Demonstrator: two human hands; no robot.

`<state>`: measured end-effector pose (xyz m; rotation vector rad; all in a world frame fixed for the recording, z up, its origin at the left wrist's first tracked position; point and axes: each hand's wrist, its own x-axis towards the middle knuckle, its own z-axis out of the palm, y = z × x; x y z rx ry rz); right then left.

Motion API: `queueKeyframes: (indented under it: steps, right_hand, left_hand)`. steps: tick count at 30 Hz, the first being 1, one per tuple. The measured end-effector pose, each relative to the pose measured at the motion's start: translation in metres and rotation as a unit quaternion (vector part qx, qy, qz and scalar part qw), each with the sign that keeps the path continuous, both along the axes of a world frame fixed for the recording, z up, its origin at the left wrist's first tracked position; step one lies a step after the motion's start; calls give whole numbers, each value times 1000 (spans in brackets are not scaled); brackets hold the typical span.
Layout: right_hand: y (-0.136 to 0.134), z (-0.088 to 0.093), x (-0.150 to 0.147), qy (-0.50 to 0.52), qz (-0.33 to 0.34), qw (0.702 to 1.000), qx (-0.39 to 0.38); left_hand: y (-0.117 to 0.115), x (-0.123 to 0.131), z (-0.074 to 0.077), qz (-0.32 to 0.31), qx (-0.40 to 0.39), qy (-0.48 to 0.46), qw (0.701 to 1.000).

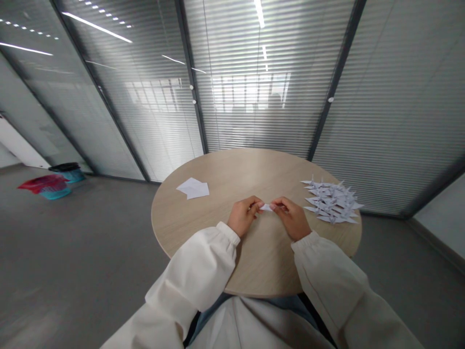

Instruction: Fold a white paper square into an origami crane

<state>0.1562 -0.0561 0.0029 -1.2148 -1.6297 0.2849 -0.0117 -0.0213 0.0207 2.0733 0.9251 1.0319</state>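
A small folded piece of white paper [266, 207] is held between my two hands, over the middle of the round table. My left hand [245, 215] pinches its left end with thumb and fingers. At the right end, my right hand [290, 217] grips the paper the same way. Part of the paper is hidden behind the fingertips. To the right of my hands lies a pile of folded white paper pieces [333, 201] with pointed ends. Flat sheets of white paper [194, 188] lie at the left of the table, partly overlapping.
The round wooden table [250, 167] stands before a glass partition with blinds [254, 121]. On the floor at the far left are a blue bin with a red liner [47, 184] and another with a black liner [69, 170].
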Motion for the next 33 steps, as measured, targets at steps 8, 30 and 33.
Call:
queueKeyframes:
  steps: [8, 30, 33]
  right_hand:
    - [-1, 3, 3, -18, -2, 1000, 4]
    - [-1, 6, -2, -28, 15, 990, 134]
    - [-1, 6, -3, -28, 15, 991, 131]
  left_hand:
    - [-2, 1, 3, -32, -36, -52, 997]
    - [7, 4, -11, -3, -48, -72, 996]
    - [6, 4, -10, 1, -40, -67, 997]
